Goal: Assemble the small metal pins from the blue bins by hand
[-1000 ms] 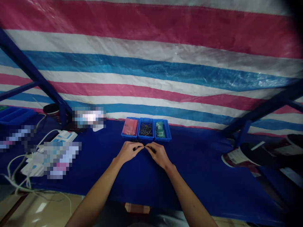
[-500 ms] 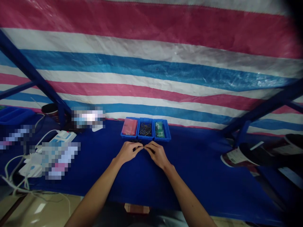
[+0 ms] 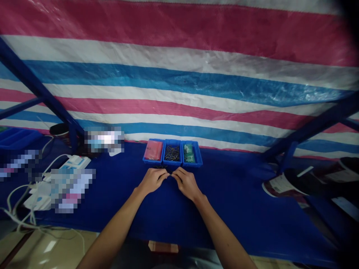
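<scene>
Nearest the camera, bare forearms reach in from the bottom edge over the blue surface (image 3: 174,220). Left hand (image 3: 151,180) and right hand (image 3: 187,184) nearly meet mid-surface, thumbs and forefingers pinched, other fingers curled; both seem to grip one small piece (image 3: 170,175) in the gap between the fingertips. Piece too tiny to ID, so can't tell if it's one part or two end to end. Handling, my judgement: light pinch close to the ends, both hands level, small finger motions instead of wrist swings; a hard squeeze could flick it away. Staying low over the surface should make a drop easy to recover, and fingertips angled apart would give a better view of the contact. Just beyond the left hand, some dark bits (image 3: 160,166) lie on the surface, partly hidden. Next out, three blue bins side by side: left bin (image 3: 153,162) with pink packets (image 3: 153,149), middle bin (image 3: 172,163) with loose metal pieces (image 3: 172,153), right bin (image 3: 199,157) with green packets (image 3: 189,153). Bins are near the fingertips, so knuckles should clear the front walls. Behind everything, a striped sheet (image 3: 179,87).
</scene>
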Demonstrator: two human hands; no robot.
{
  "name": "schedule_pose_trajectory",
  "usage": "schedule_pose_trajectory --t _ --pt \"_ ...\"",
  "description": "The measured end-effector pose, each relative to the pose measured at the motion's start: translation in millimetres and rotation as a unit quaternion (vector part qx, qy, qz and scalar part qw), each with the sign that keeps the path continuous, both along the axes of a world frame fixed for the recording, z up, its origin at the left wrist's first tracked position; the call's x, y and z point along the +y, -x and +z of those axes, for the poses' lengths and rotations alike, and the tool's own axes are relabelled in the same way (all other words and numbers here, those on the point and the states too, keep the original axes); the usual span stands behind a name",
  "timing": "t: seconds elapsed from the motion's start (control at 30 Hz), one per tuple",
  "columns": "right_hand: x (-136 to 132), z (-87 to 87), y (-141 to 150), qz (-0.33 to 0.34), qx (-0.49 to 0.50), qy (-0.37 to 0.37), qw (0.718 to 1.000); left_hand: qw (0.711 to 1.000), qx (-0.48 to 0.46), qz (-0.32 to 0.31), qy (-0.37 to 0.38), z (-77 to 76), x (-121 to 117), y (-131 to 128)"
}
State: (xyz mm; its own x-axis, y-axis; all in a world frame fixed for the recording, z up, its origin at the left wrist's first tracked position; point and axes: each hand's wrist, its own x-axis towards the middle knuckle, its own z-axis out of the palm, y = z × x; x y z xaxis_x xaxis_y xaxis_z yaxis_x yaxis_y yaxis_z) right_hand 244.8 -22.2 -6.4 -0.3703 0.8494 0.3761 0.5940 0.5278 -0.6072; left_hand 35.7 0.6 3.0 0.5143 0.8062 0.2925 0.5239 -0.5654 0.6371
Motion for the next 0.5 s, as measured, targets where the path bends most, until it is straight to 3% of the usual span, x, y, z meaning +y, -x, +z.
schedule_pose_trajectory --t 0.5 --pt "2.8 -3.6 -0.2 -0.018 0.052 -0.016 0.998 0.999 -0.046 0.009 -0.026 -4.6 2.0 -0.4"
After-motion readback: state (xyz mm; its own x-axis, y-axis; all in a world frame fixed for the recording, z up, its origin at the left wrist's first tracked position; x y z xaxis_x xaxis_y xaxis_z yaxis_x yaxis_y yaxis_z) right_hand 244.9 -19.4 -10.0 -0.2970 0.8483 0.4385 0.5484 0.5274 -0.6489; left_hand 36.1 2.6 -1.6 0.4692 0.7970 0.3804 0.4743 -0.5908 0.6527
